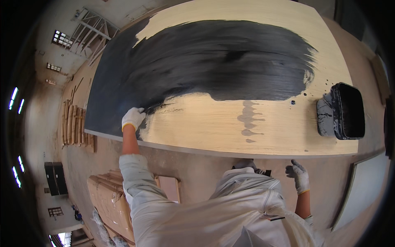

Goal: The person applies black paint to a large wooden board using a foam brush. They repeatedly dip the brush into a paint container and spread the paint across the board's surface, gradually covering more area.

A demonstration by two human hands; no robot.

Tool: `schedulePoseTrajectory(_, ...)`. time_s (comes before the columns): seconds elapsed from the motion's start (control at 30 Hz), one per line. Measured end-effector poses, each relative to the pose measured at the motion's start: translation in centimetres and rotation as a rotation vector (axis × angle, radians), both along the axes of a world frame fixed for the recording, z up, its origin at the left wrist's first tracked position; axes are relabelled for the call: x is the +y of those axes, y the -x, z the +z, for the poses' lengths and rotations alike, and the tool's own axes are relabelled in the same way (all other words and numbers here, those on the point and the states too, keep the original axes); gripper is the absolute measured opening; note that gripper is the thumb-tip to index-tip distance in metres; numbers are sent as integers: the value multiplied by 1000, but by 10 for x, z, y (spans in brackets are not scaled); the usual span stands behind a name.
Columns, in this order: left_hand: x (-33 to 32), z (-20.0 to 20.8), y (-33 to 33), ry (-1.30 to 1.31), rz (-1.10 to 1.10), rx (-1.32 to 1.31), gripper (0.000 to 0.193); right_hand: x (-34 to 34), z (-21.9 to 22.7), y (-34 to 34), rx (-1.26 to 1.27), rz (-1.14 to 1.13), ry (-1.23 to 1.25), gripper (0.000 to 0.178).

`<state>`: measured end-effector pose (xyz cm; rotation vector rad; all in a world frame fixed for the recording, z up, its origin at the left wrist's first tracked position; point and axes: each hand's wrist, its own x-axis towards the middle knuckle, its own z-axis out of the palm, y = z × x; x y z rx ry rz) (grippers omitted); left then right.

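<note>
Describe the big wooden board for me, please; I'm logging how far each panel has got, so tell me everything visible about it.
The board is a large, pale, plywood-looking panel lying flat. Black coating covers its left end and much of the middle in streaky, sweeping strokes; the near strip and right end remain bare, with a few grey drips. The gloved left hand presses on it at the paint edge. A black paint tray sits on its right end.

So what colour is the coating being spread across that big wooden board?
Black, streaky at its edges, over pale bare wood; the coating on the board shows best in the head view.
</note>
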<state>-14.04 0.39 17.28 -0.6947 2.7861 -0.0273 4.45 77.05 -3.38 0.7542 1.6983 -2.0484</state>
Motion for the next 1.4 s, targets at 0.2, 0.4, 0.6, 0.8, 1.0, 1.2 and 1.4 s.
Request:
schedulePoseTrajectory(0.2,22,10,-7,-229,41,-90,46,8,27,35,-87,193,-150,37)
schedulePoseTrajectory(0.4,92,-6,2,-133,-14,-43,46,-9,101,67,-72,455,-264,36)
schedulePoseTrajectory(0.6,287,-46,-42,-448,-37,63,54,-72,123,116,282,729,-165,43)
schedulePoseTrajectory(0.8,475,-114,-94,-1297,168,332,78,-131,85,137,45,497,90,53)
schedulePoseTrajectory(1.0,536,-114,-128,-948,-206,872,78,-122,162,121,354,514,-377,52)
schedulePoseTrajectory(1.2,599,-25,-114,-1214,-560,1009,81,-35,248,134,621,286,-562,39)
schedulePoseTrajectory(1.4,653,-29,-97,-1774,-51,330,80,112,342,151,634,291,-1331,26)
